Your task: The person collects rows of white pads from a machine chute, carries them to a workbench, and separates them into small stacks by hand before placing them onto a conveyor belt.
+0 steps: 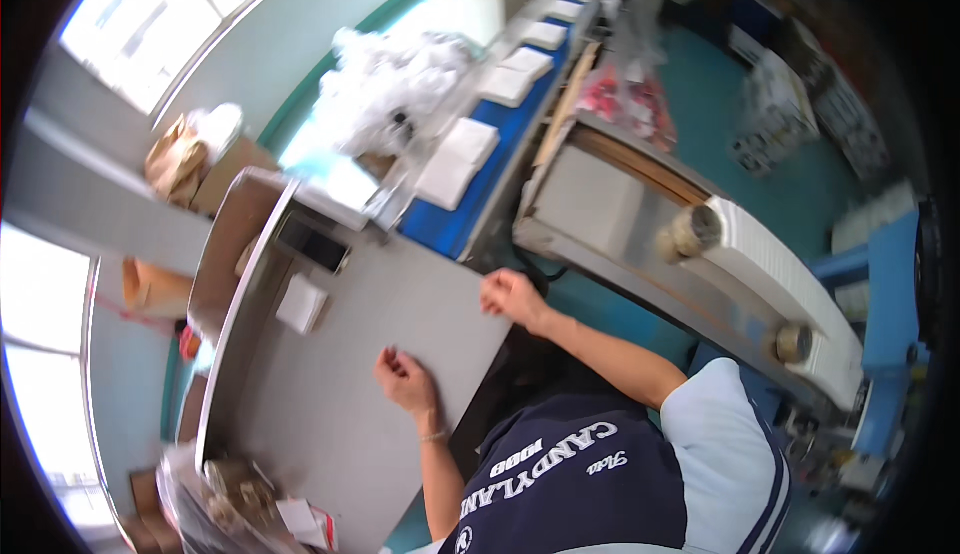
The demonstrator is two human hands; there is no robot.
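Observation:
My left hand (407, 382) hovers above the grey table (350, 434), its fingers curled inward and nothing visible in them. Near the table's right edge, close to the end of the blue conveyor belt, is my right hand (513, 297). Its fingers are bent together, also with no object showing. A small white square stack (302, 304), like folded paper or napkins, lies on the table beyond my left hand. Similar white stacks (458, 162) sit in a row along the blue conveyor belt (430, 229), the nearest ones just ahead of the table.
A dark phone (312, 244) lies by the table's raised far-left rim. Bagged white material (390, 84) is heaped left of the belt. To the right, a metal-framed bench (610, 204) holds a long row of white pieces (790, 284). Cardboard boxes (235, 174) stand by the windows.

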